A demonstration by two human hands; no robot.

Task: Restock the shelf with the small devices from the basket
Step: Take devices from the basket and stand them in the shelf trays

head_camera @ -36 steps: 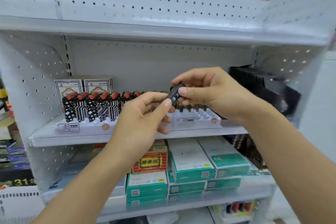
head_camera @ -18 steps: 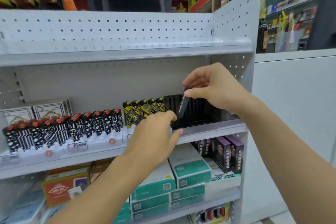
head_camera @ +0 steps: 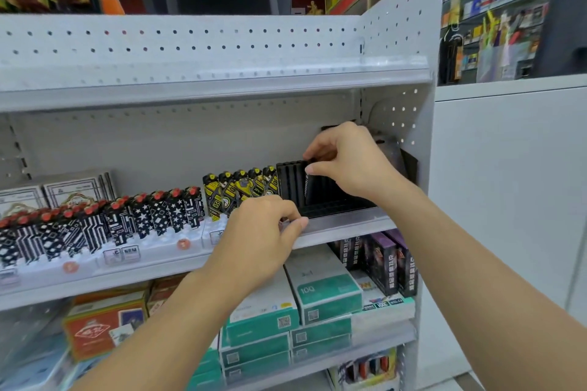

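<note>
**Right hand seating a black device in the rack, left hand steadying at the shelf lip**

Your right hand (head_camera: 346,165) pinches a slim black device (head_camera: 313,182) by its top end, thumb in front, fingers curled behind, and holds it upright over the black slotted rack (head_camera: 330,205) at the right end of the middle shelf (head_camera: 343,232). Its lower end looks to be in or just at a slot; can't tell if it has bottomed out. Your left hand (head_camera: 263,232) rests on that shelf's front edge, thumb and fingertips curled at the lip just left of the rack; whether it pinches anything there is not clear.

Handling, as a judgement: the device reads as a light, rigid plastic stick, smooth and likely a bit slippery. Keep hold high on the narrow sides so your fingers clear the slot walls, and drop it straight; tilting may jam it against the dividers.

Look: matt black, flat and narrow, faint pale lettering down the front face. Three or four like it stand in the rack's left slots; the rest of the rack is bare.

Outward: yellow-and-black devices (head_camera: 241,194) stand just left of the rack, then a long row of black-and-white patterned devices with red caps (head_camera: 127,219) toward the shelf's left end. Green boxes (head_camera: 327,298) sit on the shelf below. No basket in view.
</note>
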